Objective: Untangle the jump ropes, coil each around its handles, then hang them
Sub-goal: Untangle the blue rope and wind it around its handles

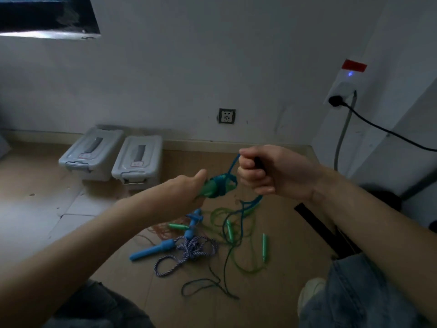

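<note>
My left hand (189, 188) grips a pair of green handles (209, 188) with teal rope (223, 183) wound round them. My right hand (264, 171) is closed on the free run of that teal rope, which loops up over my fist and trails down to the floor. Below lie a blue-handled jump rope (151, 250) with a twisted purple-white cord (192, 250), bunched in a knot, and green handles (264, 247) amid loose green and dark cords (236, 223).
Two grey lidded storage boxes (113, 157) stand against the wall on the left. A wall socket (227, 116) sits low on the wall. A black cable (383, 131) runs from a plug at right. My knees in jeans (359, 294) frame the floor.
</note>
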Available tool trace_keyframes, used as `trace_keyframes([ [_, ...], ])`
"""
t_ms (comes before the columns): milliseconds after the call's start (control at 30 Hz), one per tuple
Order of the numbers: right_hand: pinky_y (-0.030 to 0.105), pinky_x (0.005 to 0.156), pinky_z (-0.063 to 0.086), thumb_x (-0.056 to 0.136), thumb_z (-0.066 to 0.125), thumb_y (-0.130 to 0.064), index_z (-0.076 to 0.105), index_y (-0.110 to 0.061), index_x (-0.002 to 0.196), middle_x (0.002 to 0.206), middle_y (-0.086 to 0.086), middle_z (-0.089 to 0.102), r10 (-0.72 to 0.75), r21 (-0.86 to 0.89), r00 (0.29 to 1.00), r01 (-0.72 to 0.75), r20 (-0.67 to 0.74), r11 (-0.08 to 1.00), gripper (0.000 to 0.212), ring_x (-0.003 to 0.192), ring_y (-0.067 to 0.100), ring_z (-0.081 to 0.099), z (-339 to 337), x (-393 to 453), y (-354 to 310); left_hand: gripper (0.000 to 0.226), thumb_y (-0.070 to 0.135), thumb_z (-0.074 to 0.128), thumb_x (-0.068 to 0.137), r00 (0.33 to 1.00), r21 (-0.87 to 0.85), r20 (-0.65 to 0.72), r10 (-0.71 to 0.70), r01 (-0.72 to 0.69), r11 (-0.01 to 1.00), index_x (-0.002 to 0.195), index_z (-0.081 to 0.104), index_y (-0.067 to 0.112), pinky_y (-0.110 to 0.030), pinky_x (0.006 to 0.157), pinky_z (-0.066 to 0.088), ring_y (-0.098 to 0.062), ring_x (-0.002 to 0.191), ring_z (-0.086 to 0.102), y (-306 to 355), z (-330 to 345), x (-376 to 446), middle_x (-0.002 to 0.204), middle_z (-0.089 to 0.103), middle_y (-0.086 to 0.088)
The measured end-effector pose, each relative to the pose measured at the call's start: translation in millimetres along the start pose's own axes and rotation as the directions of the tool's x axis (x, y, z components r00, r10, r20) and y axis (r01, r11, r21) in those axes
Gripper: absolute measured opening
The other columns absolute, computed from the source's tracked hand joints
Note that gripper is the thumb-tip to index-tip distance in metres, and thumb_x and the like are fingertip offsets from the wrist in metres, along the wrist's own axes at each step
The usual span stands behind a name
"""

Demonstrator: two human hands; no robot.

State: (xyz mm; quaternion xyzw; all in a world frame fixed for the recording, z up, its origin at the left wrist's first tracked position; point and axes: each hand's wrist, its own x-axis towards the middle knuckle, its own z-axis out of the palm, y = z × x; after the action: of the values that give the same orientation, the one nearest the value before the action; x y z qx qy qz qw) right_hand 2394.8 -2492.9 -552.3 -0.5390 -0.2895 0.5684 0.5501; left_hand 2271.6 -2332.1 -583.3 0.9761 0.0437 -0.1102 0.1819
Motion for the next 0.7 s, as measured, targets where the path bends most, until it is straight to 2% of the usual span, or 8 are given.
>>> trace_keyframes([
  [100, 0.015, 0.034, 0.026, 0.095, 0.039, -0.026, 0.043, -0.018, 0.061, 0.05, -0.007, 0.036, 0.088, -0.091, 0.995, -0.092, -0.051, 0.992, 0.036, 0.041, 0.005, 0.027, -2.8, 1.5, 1.0, 0.028, 0.024, 0.044, 0.095, 0.989, 0.172, 0.132, 0.06, -0.083, 0.982, 0.12, 0.034, 0.019, -0.023, 0.063, 0.046, -0.02, 0.08, 0.06, 11.1, 0.8, -4.8, 0.09, 0.056, -0.003],
  [167, 0.015, 0.032, 0.023, 0.096, 0.038, -0.025, 0.042, -0.018, 0.059, 0.047, -0.007, 0.036, 0.159, -0.145, 0.983, -0.171, -0.094, 0.975, 0.038, 0.038, 0.004, 0.027, -1.2, 5.1, 3.4, 0.03, 0.025, 0.045, 0.094, 0.977, 0.236, 0.179, 0.113, -0.154, 0.959, 0.123, 0.037, 0.022, -0.025, 0.069, 0.044, -0.02, 0.086, 0.06, 19.2, 2.9, -4.3, 0.097, 0.059, -0.003],
  [267, 0.016, 0.031, 0.022, 0.096, 0.042, -0.024, 0.04, -0.017, 0.055, 0.041, -0.007, 0.036, 0.201, -0.298, 0.947, -0.273, -0.251, 0.915, 0.042, 0.033, 0.005, 0.025, -0.5, 9.3, 7.6, 0.01, 0.025, 0.048, 0.093, 0.95, 0.105, 0.166, 0.264, -0.283, 0.953, 0.102, 0.044, 0.026, -0.022, 0.065, 0.043, -0.011, 0.071, 0.055, 20.6, -1.8, -6.8, 0.081, 0.054, 0.006],
  [367, 0.016, 0.033, 0.022, 0.095, 0.047, -0.028, 0.042, -0.017, 0.052, 0.04, -0.007, 0.038, 0.183, -0.486, 0.941, -0.306, -0.284, 0.818, 0.045, 0.033, 0.006, 0.026, -0.1, 9.2, 8.8, 0.017, 0.02, 0.052, 0.091, 0.911, -0.1, 0.138, 0.388, -0.376, 0.921, 0.091, 0.041, 0.033, -0.011, 0.057, 0.04, -0.001, 0.061, 0.051, 16.9, -9.2, -12.0, 0.075, 0.053, 0.01],
  [433, 0.015, 0.034, 0.02, 0.094, 0.049, -0.032, 0.042, -0.018, 0.051, 0.039, -0.008, 0.039, 0.143, -0.535, 0.944, -0.288, -0.296, 0.794, 0.046, 0.033, 0.006, 0.024, -0.2, 7.8, 4.8, 0.016, 0.018, 0.053, 0.091, 0.899, -0.197, 0.14, 0.416, -0.386, 0.901, 0.093, 0.044, 0.032, -0.006, 0.054, 0.038, 0.004, 0.06, 0.052, 16.2, -14.0, -12.7, 0.073, 0.052, 0.012],
  [500, 0.015, 0.034, 0.018, 0.094, 0.05, -0.033, 0.042, -0.018, 0.051, 0.038, -0.008, 0.039, 0.055, -0.555, 0.941, -0.243, -0.334, 0.795, 0.046, 0.033, 0.006, 0.023, -0.9, 7.2, -0.1, 0.012, 0.019, 0.052, 0.092, 0.905, -0.23, 0.184, 0.383, -0.34, 0.912, 0.096, 0.045, 0.028, -0.006, 0.055, 0.039, 0.007, 0.06, 0.052, 14.4, -15.7, -10.7, 0.076, 0.053, 0.011],
  [600, 0.016, 0.035, 0.021, 0.094, 0.05, -0.033, 0.042, -0.017, 0.051, 0.04, -0.007, 0.039, -0.065, -0.591, 0.937, -0.162, -0.343, 0.79, 0.046, 0.033, 0.006, 0.025, 1.7, 6.9, -2.4, 0.007, 0.02, 0.052, 0.092, 0.911, -0.286, 0.225, 0.347, -0.278, 0.917, 0.095, 0.048, 0.024, -0.011, 0.056, 0.044, 0.002, 0.06, 0.052, 12.9, -14.4, -6.4, 0.078, 0.055, 0.009],
  [700, 0.016, 0.035, 0.021, 0.095, 0.048, -0.029, 0.04, -0.017, 0.051, 0.041, -0.007, 0.036, -0.218, -0.569, 0.926, 0.004, -0.308, 0.822, 0.046, 0.034, 0.006, 0.023, 4.8, 5.4, -7.4, 0.004, 0.02, 0.052, 0.092, 0.931, -0.3, 0.271, 0.243, -0.158, 0.941, 0.089, 0.05, 0.021, -0.013, 0.055, 0.047, -0.007, 0.061, 0.055, 11.4, -10.7, -1.2, 0.077, 0.058, 0.008],
])
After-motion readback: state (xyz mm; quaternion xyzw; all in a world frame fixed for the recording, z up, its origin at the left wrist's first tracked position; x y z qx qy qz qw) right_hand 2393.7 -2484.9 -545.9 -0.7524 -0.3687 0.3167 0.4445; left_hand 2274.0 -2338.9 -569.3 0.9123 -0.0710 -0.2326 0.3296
